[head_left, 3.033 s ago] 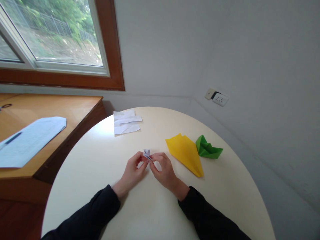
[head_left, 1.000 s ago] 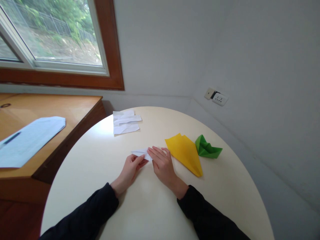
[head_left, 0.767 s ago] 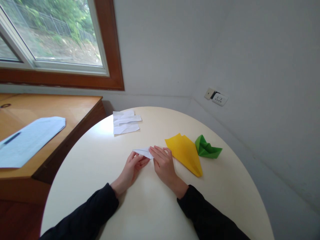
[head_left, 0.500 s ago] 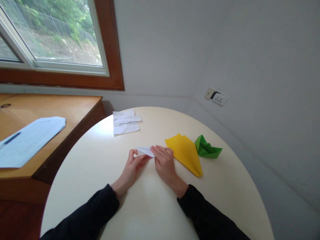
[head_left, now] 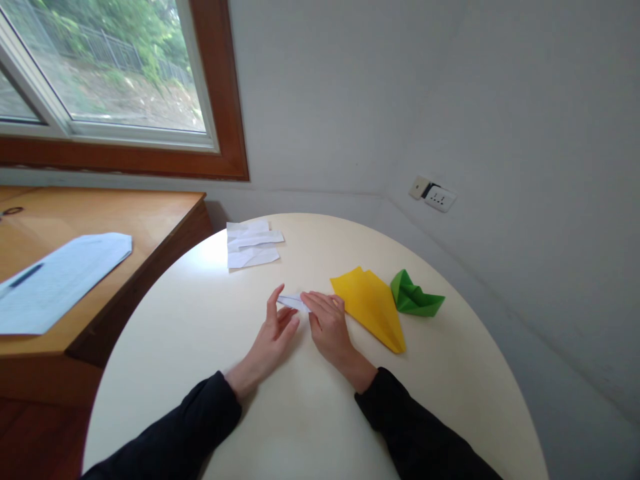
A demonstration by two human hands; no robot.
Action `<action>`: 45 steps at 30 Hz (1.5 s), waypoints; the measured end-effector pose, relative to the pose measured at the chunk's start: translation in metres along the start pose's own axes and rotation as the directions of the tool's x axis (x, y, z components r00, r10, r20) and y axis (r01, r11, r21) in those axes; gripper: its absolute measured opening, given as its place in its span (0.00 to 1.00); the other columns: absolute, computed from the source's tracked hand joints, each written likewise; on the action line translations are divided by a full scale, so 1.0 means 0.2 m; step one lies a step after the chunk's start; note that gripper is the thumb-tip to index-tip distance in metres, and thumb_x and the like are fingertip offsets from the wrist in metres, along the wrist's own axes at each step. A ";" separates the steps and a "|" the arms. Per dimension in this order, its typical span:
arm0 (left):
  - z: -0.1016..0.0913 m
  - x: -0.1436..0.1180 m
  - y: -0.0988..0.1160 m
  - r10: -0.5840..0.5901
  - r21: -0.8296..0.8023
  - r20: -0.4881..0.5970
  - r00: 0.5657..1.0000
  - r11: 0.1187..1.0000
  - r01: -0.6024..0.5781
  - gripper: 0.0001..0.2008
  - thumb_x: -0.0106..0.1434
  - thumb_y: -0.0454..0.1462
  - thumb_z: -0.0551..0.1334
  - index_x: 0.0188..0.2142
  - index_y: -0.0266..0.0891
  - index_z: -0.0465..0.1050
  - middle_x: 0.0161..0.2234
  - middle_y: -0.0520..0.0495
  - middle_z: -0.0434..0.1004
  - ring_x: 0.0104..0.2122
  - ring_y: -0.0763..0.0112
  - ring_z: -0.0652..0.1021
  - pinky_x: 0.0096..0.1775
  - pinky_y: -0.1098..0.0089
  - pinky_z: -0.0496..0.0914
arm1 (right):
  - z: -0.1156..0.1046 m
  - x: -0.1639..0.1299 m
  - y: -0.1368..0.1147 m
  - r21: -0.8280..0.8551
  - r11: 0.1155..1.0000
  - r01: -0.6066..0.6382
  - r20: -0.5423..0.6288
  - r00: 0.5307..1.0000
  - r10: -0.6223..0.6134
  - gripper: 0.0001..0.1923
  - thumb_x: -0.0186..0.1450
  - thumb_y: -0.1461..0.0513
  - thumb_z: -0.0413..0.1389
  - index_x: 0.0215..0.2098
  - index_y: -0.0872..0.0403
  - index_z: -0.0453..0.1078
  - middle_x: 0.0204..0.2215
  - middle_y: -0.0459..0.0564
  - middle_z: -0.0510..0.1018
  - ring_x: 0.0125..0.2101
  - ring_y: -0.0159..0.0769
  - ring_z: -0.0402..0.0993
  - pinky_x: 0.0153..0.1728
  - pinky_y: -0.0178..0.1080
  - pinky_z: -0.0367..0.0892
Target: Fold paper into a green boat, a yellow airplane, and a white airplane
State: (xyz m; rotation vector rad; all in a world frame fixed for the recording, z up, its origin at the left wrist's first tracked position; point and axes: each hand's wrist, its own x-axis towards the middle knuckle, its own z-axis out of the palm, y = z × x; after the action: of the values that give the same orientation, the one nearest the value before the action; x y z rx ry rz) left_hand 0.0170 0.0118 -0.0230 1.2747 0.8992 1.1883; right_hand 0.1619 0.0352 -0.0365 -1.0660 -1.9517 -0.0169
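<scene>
Hands first: our right hand (head_left: 327, 325) lies flat, fingers together, pinning the white fold (head_left: 293, 301) to the worktop (head_left: 300, 413), while our left hand (head_left: 273, 333) rests open beside it, touching its near edge to keep the crease low. Just right lie a yellow plane (head_left: 373, 305) and green boat (head_left: 414, 295).

Both hands (head_left: 300, 327) on white paper (head_left: 293, 302)

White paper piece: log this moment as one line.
left hand flat on white paper piece | right hand pressing it | round table
</scene>
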 end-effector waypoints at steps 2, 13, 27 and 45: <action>-0.01 0.01 0.00 0.015 0.007 0.039 0.999 1.000 -0.015 0.33 0.59 0.42 0.60 0.60 0.42 0.46 0.49 0.43 0.71 0.48 0.65 0.72 0.52 0.64 0.60 | 0.00 0.00 -0.01 0.033 0.999 0.036 0.027 0.999 -0.037 0.21 0.60 0.74 0.45 0.47 0.53 0.68 0.43 0.49 0.78 0.47 0.36 0.70 0.47 0.43 0.53; -0.02 0.04 -0.01 -0.159 -0.291 -0.071 0.985 0.948 0.132 0.18 0.52 0.45 0.65 0.40 0.37 0.74 0.40 0.44 0.76 0.40 0.65 0.74 0.44 0.67 0.67 | 0.00 0.00 -0.02 0.074 0.993 0.097 0.107 0.989 -0.105 0.18 0.62 0.73 0.44 0.45 0.52 0.68 0.44 0.51 0.78 0.47 0.35 0.71 0.46 0.43 0.53; -0.02 0.05 -0.01 -0.230 -0.320 -0.149 0.962 0.931 0.174 0.17 0.48 0.38 0.66 0.39 0.36 0.75 0.38 0.44 0.77 0.38 0.66 0.75 0.40 0.69 0.67 | -0.01 -0.01 -0.03 0.146 0.986 0.080 0.112 0.989 -0.097 0.06 0.65 0.64 0.49 0.40 0.51 0.65 0.41 0.50 0.79 0.50 0.38 0.69 0.52 0.45 0.48; -0.02 0.05 -0.03 -0.226 -0.284 -0.153 0.962 0.942 0.176 0.19 0.48 0.35 0.63 0.41 0.37 0.73 0.44 0.44 0.75 0.42 0.63 0.74 0.45 0.64 0.66 | -0.02 0.01 -0.04 0.204 0.979 -0.001 0.168 0.985 -0.034 0.07 0.66 0.63 0.49 0.32 0.51 0.67 0.44 0.50 0.78 0.48 0.36 0.71 0.52 0.48 0.50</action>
State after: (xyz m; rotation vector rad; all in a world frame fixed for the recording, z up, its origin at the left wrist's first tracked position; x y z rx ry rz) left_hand 0.0151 0.0230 -0.0278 0.8438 0.9417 1.2298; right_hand 0.1586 0.0295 -0.0305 -0.9410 -2.0647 0.2689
